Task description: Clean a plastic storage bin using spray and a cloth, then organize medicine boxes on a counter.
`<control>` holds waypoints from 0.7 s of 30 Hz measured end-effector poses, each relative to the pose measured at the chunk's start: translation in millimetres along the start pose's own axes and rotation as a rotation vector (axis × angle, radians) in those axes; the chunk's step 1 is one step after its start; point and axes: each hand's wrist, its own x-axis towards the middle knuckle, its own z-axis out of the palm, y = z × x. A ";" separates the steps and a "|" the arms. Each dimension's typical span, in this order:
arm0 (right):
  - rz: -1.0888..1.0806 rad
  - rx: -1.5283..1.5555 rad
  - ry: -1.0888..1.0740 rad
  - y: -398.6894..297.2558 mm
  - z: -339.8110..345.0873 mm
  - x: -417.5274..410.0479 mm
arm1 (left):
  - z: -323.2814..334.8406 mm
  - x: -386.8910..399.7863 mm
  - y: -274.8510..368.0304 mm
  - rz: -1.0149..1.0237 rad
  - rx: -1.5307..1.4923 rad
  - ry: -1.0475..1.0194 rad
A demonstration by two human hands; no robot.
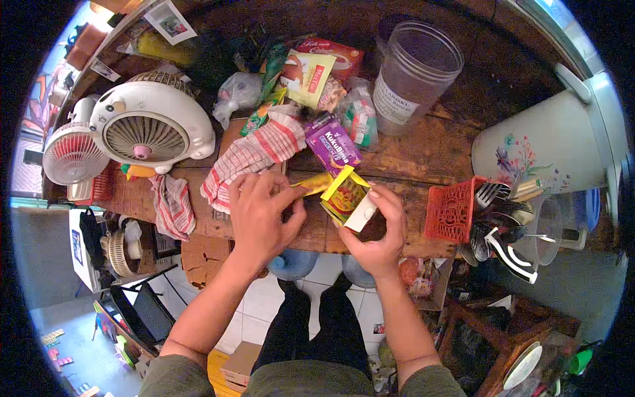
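Note:
My right hand (379, 233) grips a small yellow carton (346, 201) whose flap is open, with printed yellow packing visible inside. Thumb and index finger of my left hand (270, 211) pinch one end of a slim yellow sachet (313, 184), which reaches across to the carton. Just beyond the carton lies a purple KukuBima box (333, 143) on the wooden table. A red-and-white striped cloth (253, 154) is bunched beside my left hand, partly behind it.
Tea boxes (310, 79) and plastic bags sit at the back, near a large clear plastic tub (416, 74). Two fans (149, 129) stand at the left. On the right are a red basket (449, 211) with cutlery and a white flowered container (540, 144). Another striped cloth (173, 206) hangs over the edge.

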 end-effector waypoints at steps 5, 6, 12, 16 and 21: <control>-0.002 0.001 0.002 0.1 -0.8 -1.3 | -4.6 -4.9 -13.0 0.026 0.019 0.050; 0.003 0.010 0.005 -0.5 -0.9 -0.9 | -4.3 -3.6 -17.8 0.059 -0.025 0.096; 0.000 0.014 -0.005 0.8 -0.9 -0.6 | -2.7 -8.6 -23.2 -0.104 -0.303 0.181; -0.003 0.011 0.000 -2.2 -0.7 1.2 | -10.3 -10.2 -20.4 -0.172 -0.466 0.145; 0.005 0.002 0.000 0.0 -0.8 -0.6 | -10.0 -12.3 -15.1 -0.316 -0.627 0.083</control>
